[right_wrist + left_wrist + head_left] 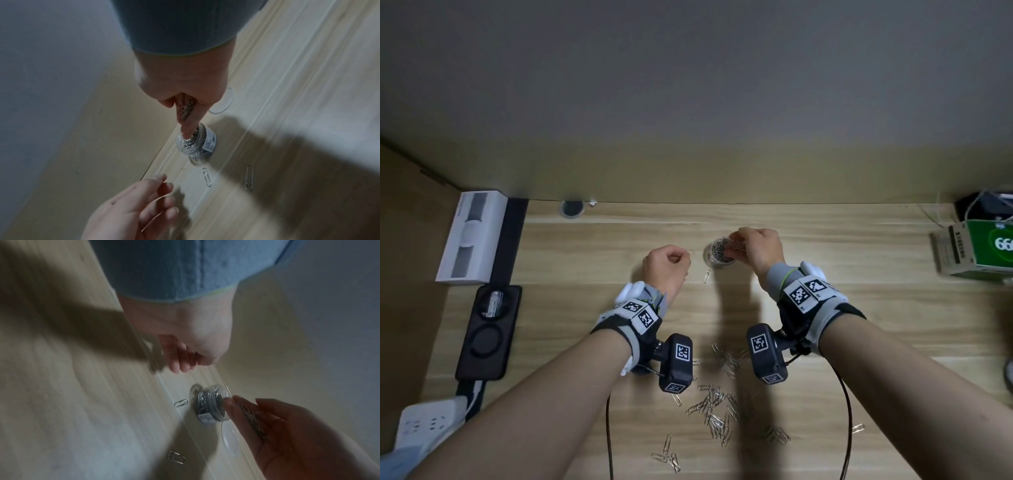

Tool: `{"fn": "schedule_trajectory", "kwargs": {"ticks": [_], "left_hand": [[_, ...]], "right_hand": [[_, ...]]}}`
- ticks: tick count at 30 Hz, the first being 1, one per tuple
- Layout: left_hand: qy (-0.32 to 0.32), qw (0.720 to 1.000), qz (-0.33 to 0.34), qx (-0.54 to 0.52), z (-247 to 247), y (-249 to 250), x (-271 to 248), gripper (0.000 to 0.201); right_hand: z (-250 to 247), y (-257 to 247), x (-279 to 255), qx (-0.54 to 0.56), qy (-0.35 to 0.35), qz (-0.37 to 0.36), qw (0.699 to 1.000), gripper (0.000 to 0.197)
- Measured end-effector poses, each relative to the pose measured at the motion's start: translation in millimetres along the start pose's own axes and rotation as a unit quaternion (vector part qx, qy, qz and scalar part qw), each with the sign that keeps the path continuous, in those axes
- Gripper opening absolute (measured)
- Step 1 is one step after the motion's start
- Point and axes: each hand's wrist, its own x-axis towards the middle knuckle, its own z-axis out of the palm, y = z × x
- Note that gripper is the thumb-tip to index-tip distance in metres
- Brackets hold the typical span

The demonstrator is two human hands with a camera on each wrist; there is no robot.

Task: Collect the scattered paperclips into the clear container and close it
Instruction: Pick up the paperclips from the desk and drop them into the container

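The clear container [717, 254], open and holding several paperclips, stands mid-table; it also shows as the container [211, 404] and the container [195, 141]. My right hand [739, 240] hovers over its mouth and pinches a bunch of paperclips [186, 108], fingertips at the rim. The right hand [246, 412] shows the bunch in its palm. My left hand [678, 258] hangs left of the container, fingers loosely curled, holding nothing. The clear lid [224, 104] lies flat beside the container. One clip [707, 276] lies near it; a scattered pile [715, 407] lies nearer me.
A white box [471, 236], a black device [489, 329] and a power strip [424, 425] line the left side. A green carton [976, 253] sits far right. Black cables [847, 411] trail from both wrist cameras over the wooden table [859, 308].
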Motion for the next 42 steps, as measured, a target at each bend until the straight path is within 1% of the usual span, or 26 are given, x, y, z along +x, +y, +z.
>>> {"fn": "schedule_trajectory", "kwargs": {"ticks": [6,12,15,17,19,21,22,25,28,30,32,33,35,37,40,42], "left_hand": [[-0.006,1.000,0.004,-0.007,-2.1,1.0,-2.1,0.010],[-0.026,0.999,0.020,0.016,0.6,-5.2,-2.0,0.005],[-0.050,0.997,0.024,0.061,10.7,-7.9,-2.5,0.012],[-0.062,0.990,0.038,0.121,19.0,-10.3,-2.1,0.021],[-0.070,0.978,0.069,0.183,26.6,-15.7,0.4,0.024],[-0.076,0.966,0.100,0.228,28.7,-18.3,1.9,0.015],[-0.080,0.962,0.106,0.240,31.3,-19.5,0.5,0.010],[-0.091,0.952,0.113,0.268,34.8,-21.6,-3.2,0.012],[-0.114,0.939,0.135,0.295,36.5,-22.5,-7.6,0.012],[-0.132,0.929,0.146,0.313,37.8,-22.5,-13.2,0.012],[-0.131,0.933,0.141,0.304,36.3,-19.8,-18.4,0.012],[-0.118,0.942,0.134,0.285,34.5,-15.8,-18.9,0.012],[-0.077,0.968,0.115,0.208,32.1,-3.3,-15.0,0.011],[-0.052,0.985,0.100,0.133,32.0,11.4,-6.8,0.007],[-0.065,0.992,0.083,0.073,35.1,28.7,2.8,0.009],[-0.074,0.992,0.076,0.064,37.5,33.4,2.4,0.011]], "right_hand": [[-0.9,1.6,0.0,-0.042,0.007,-0.013,0.999,0.018],[-5.4,-3.2,-5.4,-0.003,0.001,-0.006,1.000,0.013],[-10.5,-3.3,-9.3,-0.008,-0.006,-0.014,1.000,0.017],[-19.2,-0.7,-11.2,-0.005,-0.011,-0.018,1.000,0.016],[-32.0,4.2,-13.6,0.012,-0.008,-0.003,1.000,0.010],[-43.1,14.2,-15.4,0.004,-0.006,0.018,1.000,0.009],[-50.8,22.7,-15.6,-0.018,-0.004,0.025,1.000,0.009],[-66.4,48.0,-19.2,-0.083,-0.012,0.031,0.996,0.005],[-70.2,62.6,-27.4,-0.108,-0.036,0.031,0.993,0.013],[-70.0,66.7,-31.4,-0.085,-0.048,0.027,0.995,0.020],[-67.6,62.9,-37.1,-0.046,-0.056,0.027,0.997,0.023],[-66.2,59.9,-37.5,-0.041,-0.054,0.023,0.997,0.023],[-65.4,55.3,-33.3,-0.056,-0.048,0.006,0.997,0.023],[-64.4,51.4,-28.7,-0.067,-0.042,-0.007,0.997,0.023],[-64.3,45.6,-22.9,-0.050,-0.041,-0.008,0.998,0.021],[-62.9,39.7,-19.8,-0.029,-0.041,-0.009,0.999,0.020]]}}
